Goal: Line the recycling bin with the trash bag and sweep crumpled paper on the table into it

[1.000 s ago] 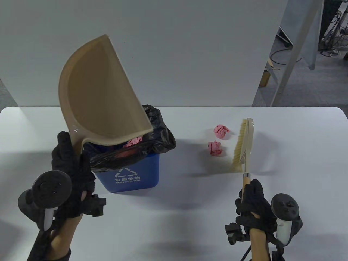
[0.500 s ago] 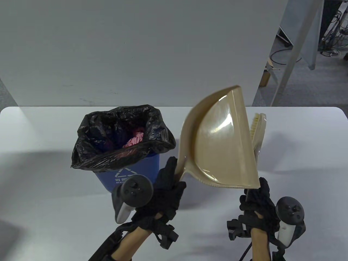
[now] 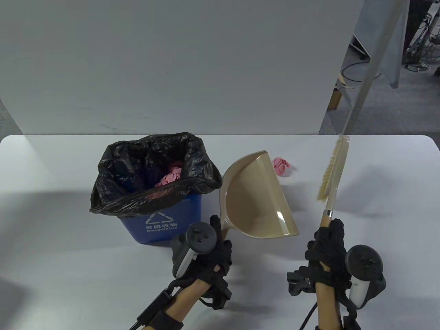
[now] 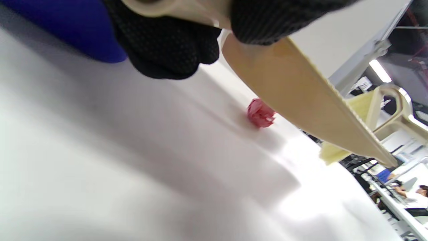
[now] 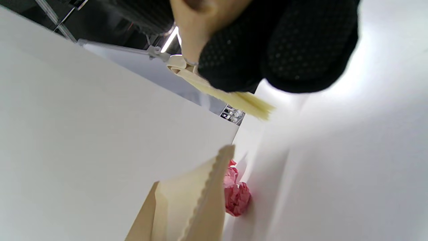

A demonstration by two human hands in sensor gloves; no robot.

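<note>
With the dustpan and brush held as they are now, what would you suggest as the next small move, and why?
Probably lower the dustpan until its front edge meets the table. The left wrist view shows it held tilted above the surface, and a pink paper ball lies just beyond it. The brush in the right hand is raised.

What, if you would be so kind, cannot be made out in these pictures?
- Table view: the tan plastic dustpan hides any second pink paper ball; only one crumpled pink paper ball shows.
- Table view: the black trash bag shadows the blue recycling bin's contents; count unclear.
- Wrist views: gloved fingers hide both handles; the cream brush is blurred.
</note>
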